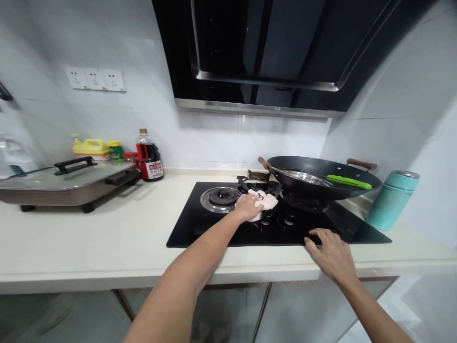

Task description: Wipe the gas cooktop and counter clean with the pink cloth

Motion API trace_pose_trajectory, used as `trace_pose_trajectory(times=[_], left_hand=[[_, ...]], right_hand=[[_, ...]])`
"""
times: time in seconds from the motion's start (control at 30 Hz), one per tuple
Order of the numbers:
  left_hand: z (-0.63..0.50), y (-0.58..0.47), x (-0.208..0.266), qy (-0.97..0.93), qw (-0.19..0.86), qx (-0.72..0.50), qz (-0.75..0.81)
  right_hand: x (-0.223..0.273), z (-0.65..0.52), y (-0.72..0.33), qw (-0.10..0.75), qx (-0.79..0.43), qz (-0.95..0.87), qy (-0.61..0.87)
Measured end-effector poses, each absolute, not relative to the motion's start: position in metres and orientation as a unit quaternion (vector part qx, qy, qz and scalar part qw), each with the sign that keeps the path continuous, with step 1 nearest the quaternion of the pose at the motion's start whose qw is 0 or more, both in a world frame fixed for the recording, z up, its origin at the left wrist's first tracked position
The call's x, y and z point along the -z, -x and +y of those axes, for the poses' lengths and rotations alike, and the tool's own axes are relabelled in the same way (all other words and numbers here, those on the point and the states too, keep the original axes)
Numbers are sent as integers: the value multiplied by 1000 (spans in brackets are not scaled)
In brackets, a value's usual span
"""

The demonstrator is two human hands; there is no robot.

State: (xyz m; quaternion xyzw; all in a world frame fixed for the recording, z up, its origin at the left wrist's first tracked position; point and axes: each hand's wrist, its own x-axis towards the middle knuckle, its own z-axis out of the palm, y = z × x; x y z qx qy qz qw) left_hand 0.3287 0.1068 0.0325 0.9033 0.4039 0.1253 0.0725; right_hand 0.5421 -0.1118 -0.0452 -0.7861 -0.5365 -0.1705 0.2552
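Note:
My left hand (247, 208) is closed on a crumpled white cloth (269, 202), pressed onto the black glass gas hob (217, 233). The cloth lies between the bare left burner (221, 197) and the control knobs (288, 217). Just behind it, a black pan support (257, 177) sits at the back of the hob. My right hand (332, 252) hovers at or rests on the hob's front edge, fingers apart and slightly bent, holding nothing; contact is hard to tell. A large black wok (321, 190) stands on the right burner, with a green-handled utensil (348, 181) and a metal lid or dish (307, 178) in it.
A turquoise tumbler (392, 202) stands right of the hob. On the left are a lidded electric pan (71, 188), a soy sauce bottle (150, 157) and a yellow jug (92, 147). A black range hood (257, 57) hangs low above the hob. Wooden wok handles stick out.

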Motion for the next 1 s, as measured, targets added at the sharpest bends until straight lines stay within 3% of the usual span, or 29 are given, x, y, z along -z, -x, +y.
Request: trace_pose_trajectory(times=[0.37, 0.57, 0.83, 1.0], left_hand=[[38, -229, -50, -907, 120, -103, 392], [-10, -256, -30, -918, 158, -157, 327], [-23, -279, -12, -937, 89, -154, 301], [14, -233, -24, -906, 51, -153, 392]], right_hand=[[46, -110, -540, 219, 162, -528, 804], [50, -108, -544, 216, 155, -518, 813], [56, -106, -558, 224, 127, -529, 808], [61, -104, -566, 230, 120, -538, 802]])
